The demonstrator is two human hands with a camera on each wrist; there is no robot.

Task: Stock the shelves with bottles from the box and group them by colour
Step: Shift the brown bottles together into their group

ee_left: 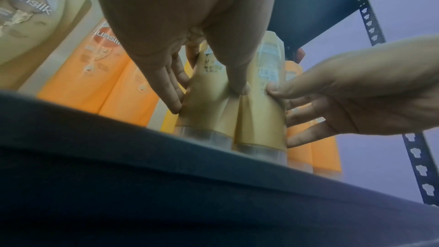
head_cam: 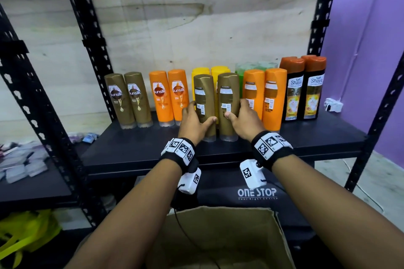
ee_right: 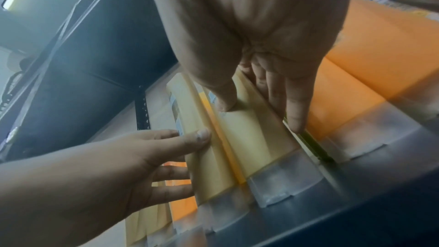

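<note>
Two gold bottles (head_cam: 216,107) upright near shelf (head_cam: 153,148) front edge, left hand (head_cam: 193,123) grasping one, right hand (head_cam: 246,120) grasping other

Shelf (head_cam: 135,148) and uprights (head_cam: 87,35): black. Four bottles (head_cam: 204,107) were gold-brown, four orange (head_cam: 158,98), two yellow (head_cam: 200,71), two green (head_cam: 247,66); two black bottles (head_cam: 291,91) carried rust-brown caps and yellow-white labels. Back panel (head_cam: 175,17): pale wood grain. Wall (head_cam: 371,50): purple. Wristbands (head_cam: 181,150): black, with black-and-white square markers. Box (head_cam: 218,236): brown cardboard.
</note>
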